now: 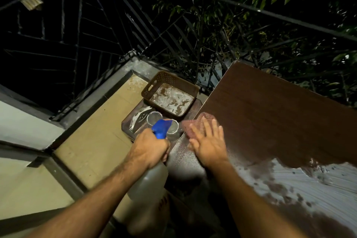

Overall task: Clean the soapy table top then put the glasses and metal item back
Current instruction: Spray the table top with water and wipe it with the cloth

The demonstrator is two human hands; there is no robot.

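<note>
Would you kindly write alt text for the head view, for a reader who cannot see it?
A right hand presses a reddish cloth flat on a dark brown wooden table top with soapy foam on its near part, while the left hand grips a blue-nozzled spray bottle. Behind it, two clear glasses stand beside a brown plastic basket.

2 bare forearms rise from the bottom of the frame, sleeveless as far as visible, with hairy wrists. Left hand [150, 146] and right hand [207, 141] wear no rings or watch.
</note>
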